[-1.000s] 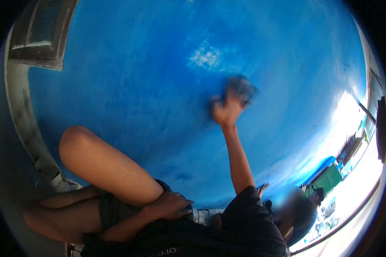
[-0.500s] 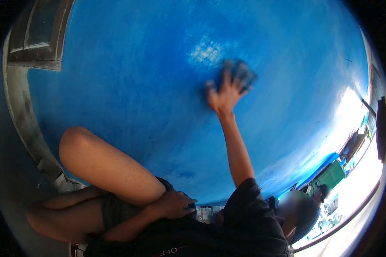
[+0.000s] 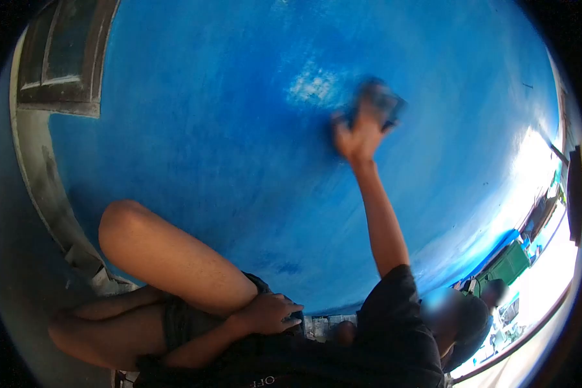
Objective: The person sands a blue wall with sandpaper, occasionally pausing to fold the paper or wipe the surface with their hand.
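Under the right hand, between one and two o'clock, a dark pad against the blue wall; too blurred to say how closed the grip. At six, left hand, fingers loosely parted on dark shorts. Blocking wall at nine, a knee; at ten, a window; at four, another person.

HEAD VIEW | dark pad: I see it blurred, small, partly covered, its material unclear to me; it appears flat against the wall, just right of the pale patch | wall: I see it blue, streaky and uneven in tone, with a whitish, mottled pale patch above its middle
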A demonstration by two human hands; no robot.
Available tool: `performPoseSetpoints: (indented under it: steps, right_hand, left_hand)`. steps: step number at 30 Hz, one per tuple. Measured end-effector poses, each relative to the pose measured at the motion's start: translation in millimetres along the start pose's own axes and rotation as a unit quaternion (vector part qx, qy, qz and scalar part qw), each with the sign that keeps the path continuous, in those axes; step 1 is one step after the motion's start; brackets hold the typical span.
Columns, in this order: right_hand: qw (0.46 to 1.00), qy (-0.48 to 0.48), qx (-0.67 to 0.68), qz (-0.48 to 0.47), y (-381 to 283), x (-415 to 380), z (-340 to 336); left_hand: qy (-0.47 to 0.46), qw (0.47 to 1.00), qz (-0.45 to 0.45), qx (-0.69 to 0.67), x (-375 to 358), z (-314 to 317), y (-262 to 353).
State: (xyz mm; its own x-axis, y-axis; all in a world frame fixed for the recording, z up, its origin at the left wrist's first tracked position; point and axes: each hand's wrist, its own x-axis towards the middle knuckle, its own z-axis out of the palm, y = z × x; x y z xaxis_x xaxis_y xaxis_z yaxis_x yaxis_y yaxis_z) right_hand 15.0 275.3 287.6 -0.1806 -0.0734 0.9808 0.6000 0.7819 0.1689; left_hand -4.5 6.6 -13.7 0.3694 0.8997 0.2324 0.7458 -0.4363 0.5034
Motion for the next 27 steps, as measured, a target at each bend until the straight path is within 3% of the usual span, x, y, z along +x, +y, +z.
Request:
performPoseSetpoints:
  steps: [1,2,3,5,6,7,9,10,11,13,14,15,17,18,19,21,23,25,27]
  right_hand:
    - [0.990,-0.059,-0.022,-0.127,-11,-7,-8]
    - [0.960,-0.191,-0.070,-0.191,-20,-10,-21]
    - [0.962,-0.185,-0.069,-0.189,-13,-5,-18]
    - [0.988,-0.060,-0.127,-0.058,9,11,-5]
    - [0.998,-0.004,-0.031,0.051,5,18,-3]
    - [0.998,-0.006,-0.026,0.048,-3,18,2]
    - [0.994,-0.043,-0.027,-0.101,-23,9,0]
    - [0.971,-0.149,-0.070,-0.173,-33,9,-8]
    - [0.972,-0.145,-0.069,-0.169,-27,14,-5]
    - [0.997,-0.011,-0.073,0.002,-14,33,9]
    - [0.995,0.028,0.002,0.092,-13,35,17]
    - [0.996,0.024,0.004,0.086,-25,34,17]
    - [0.987,-0.073,-0.059,-0.132,-48,22,7]
    - [0.972,-0.135,-0.060,-0.181,-48,21,4]
    - [0.973,-0.128,-0.060,-0.183,-43,28,6]
    - [0.999,0.008,-0.019,0.033,-40,42,15]
    - [0.997,0.042,-0.037,0.055,-54,36,30]
    - [0.966,-0.129,-0.036,-0.223,-74,24,9]
    - [0.960,-0.150,-0.030,-0.236,-64,35,7]
  left_hand:
    - [0.004,1.000,0.006,0.001,0,4,-2]
    - [0.000,1.000,0.008,0.003,0,7,0]
    - [-0.002,1.000,0.014,0.015,0,7,0]
    - [0.002,0.999,0.012,0.030,-2,1,-1]
    - [-0.007,1.000,0.009,0.023,-2,-1,0]
    - [-0.016,1.000,0.009,0.013,-1,-1,2]
    - [-0.015,1.000,0.008,0.010,0,0,2]
    - [-0.013,1.000,0.010,0.013,-1,0,0]
    - [-0.015,1.000,0.008,0.018,-1,4,-4]
    - [0.042,0.997,0.052,0.038,-1,12,-7]
    - [0.049,0.997,0.048,0.035,-1,11,-7]
    - [0.008,0.999,0.018,0.030,0,1,-1]
    - [-0.046,0.999,-0.004,0.026,-1,3,2]
    - [-0.023,1.000,0.010,0.012,0,9,-1]
    - [0.005,1.000,0.021,0.003,0,9,-6]
    - [0.027,0.999,0.035,0.016,-3,9,-9]
    - [0.046,0.997,0.052,0.014,-1,11,-5]
    - [-0.018,1.000,0.006,-0.001,-1,-1,1]
    - [0.001,1.000,0.024,0.009,1,14,-6]
